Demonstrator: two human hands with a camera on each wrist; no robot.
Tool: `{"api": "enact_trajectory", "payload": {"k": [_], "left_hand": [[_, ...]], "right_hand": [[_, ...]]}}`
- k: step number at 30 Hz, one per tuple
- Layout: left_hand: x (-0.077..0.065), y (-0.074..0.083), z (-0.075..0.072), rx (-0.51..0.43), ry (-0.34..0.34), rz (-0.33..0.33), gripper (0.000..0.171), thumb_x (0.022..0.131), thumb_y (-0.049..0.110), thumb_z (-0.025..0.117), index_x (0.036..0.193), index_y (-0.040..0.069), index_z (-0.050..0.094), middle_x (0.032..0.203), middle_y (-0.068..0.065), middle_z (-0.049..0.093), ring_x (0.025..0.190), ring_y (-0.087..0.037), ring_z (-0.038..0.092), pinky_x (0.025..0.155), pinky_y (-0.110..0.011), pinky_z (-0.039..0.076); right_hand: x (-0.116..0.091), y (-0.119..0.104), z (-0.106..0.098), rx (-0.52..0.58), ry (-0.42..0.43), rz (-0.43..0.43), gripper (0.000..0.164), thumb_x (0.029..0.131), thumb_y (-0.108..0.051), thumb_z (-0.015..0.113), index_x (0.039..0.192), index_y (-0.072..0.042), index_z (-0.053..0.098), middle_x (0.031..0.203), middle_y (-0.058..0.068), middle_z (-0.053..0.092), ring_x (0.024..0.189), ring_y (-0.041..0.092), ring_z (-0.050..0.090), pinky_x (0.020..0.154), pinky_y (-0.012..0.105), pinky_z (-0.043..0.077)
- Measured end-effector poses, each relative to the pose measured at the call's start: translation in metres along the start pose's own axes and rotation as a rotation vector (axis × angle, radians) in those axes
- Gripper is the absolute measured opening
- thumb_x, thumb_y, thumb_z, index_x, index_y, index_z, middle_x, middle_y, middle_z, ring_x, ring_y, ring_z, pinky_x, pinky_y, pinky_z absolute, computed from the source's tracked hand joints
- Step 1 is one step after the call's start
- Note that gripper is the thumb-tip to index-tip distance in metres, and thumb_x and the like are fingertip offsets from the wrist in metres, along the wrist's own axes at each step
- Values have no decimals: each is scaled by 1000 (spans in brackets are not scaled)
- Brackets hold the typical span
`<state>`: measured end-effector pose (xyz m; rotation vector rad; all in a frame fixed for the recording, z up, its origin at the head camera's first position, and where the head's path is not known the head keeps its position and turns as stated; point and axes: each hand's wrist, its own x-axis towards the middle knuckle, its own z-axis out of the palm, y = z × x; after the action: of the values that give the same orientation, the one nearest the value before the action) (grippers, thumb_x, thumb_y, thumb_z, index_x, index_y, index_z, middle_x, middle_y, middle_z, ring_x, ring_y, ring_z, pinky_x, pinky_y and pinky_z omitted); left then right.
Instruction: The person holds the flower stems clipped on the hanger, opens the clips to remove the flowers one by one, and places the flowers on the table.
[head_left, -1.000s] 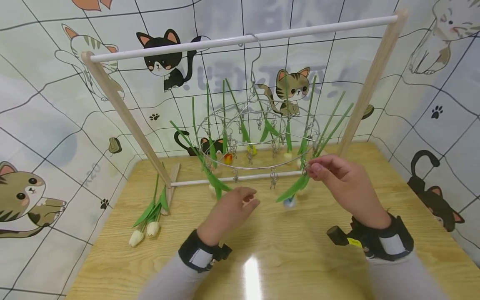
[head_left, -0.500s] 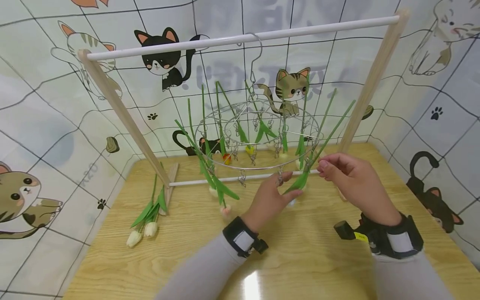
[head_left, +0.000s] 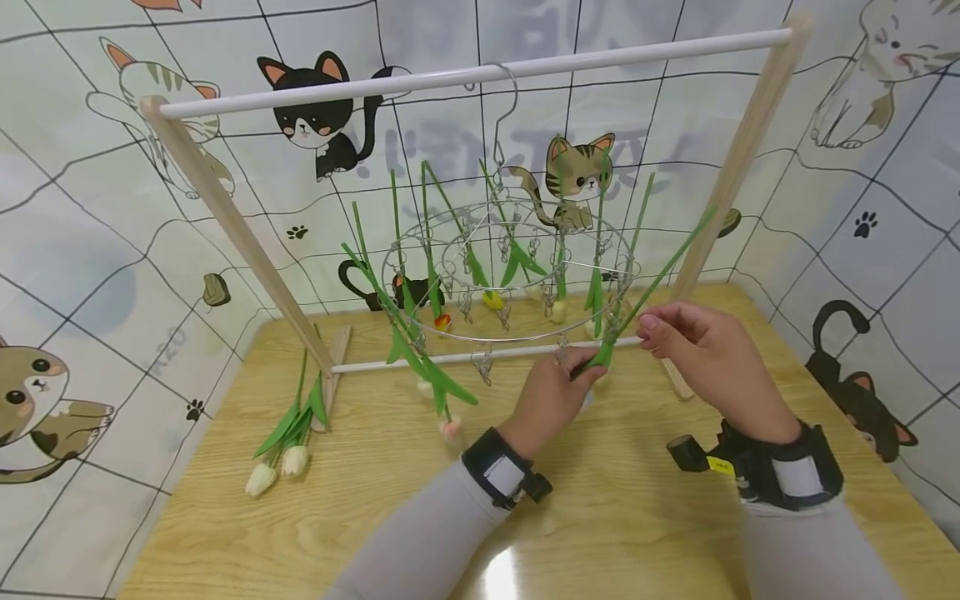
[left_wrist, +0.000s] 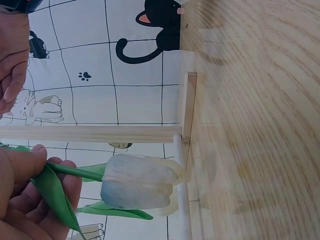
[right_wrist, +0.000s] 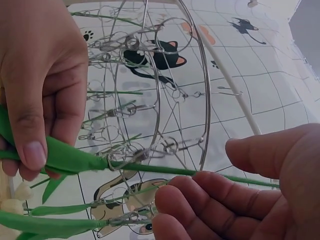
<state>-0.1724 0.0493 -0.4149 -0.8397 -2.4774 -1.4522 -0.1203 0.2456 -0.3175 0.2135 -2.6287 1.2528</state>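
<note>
At the far left of the table [head_left: 585,525] we see two white tulips [head_left: 296,461] lying with their heads toward us, just beside the foot of the rack's left post [head_left: 240,233]. Next comes a wire hanger [head_left: 504,338] hooked over the rack's white top bar [head_left: 637,53], its two rings lined with small clips. From its left side a pink tulip [head_left: 450,427] hangs head down; farther back we make out a red-orange tulip [head_left: 442,322], then a yellow tulip [head_left: 492,300].

Right of centre, under the front of the outer ring, the left hand [head_left: 551,392] pinches a pale tulip [left_wrist: 137,182] between thumb and fingers, at its stem and leaves. Its head points down (the left wrist view shows a bluish tint near its base), and its stem slants up to the right, past the ring. A wire clip [right_wrist: 112,161] meets that stem just above the leaves.

Farther right, we find the right hand [head_left: 701,362] near the same stem, its fingers loosely bent, a gap between thumb and fingertips, holding nothing. Behind it stands the rack's right post [head_left: 742,158].
</note>
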Motion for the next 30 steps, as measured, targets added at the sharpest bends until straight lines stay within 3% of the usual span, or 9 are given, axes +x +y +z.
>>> {"api": "enact_trajectory", "payload": {"k": [7, 12, 17, 23, 30], "left_hand": [[-4, 0, -6, 17, -31, -32, 29, 102, 21, 67, 129, 13, 72, 110, 0, 77, 79, 0, 57, 67, -12, 47], [-8, 0, -11, 80, -27, 3, 27, 103, 22, 66, 127, 13, 73, 112, -1, 77, 86, -1, 61, 72, -11, 49], [-14, 0, -16, 111, -28, 26, 22, 104, 23, 64, 122, 15, 73, 105, 1, 76, 79, -1, 58, 69, -12, 47], [-24, 1, -27, 104, -47, 0, 22, 104, 22, 64, 121, 12, 74, 103, -1, 76, 71, -1, 51, 63, -14, 44], [-36, 0, -39, 128, -48, -14, 22, 104, 22, 65, 119, 10, 74, 107, -3, 78, 85, -6, 64, 74, -16, 51]], "right_hand": [[2, 1, 0, -13, 13, 31, 37, 107, -42, 57, 119, -10, 71, 105, 5, 75, 91, 10, 69, 78, 17, 55], [3, 2, 0, -10, 9, 18, 35, 107, -40, 58, 119, -9, 71, 104, 8, 74, 90, 9, 68, 77, 18, 55], [4, 6, 3, 11, -8, 0, 33, 107, -36, 58, 119, -8, 71, 107, 9, 74, 91, 6, 67, 77, 18, 56], [5, 7, 7, 11, -29, -20, 33, 108, -36, 57, 119, -9, 70, 108, 9, 74, 93, 5, 68, 79, 15, 55], [4, 1, 17, 31, -83, -62, 29, 108, -33, 58, 115, -9, 72, 106, 6, 74, 96, 10, 68, 82, 18, 56]]}}
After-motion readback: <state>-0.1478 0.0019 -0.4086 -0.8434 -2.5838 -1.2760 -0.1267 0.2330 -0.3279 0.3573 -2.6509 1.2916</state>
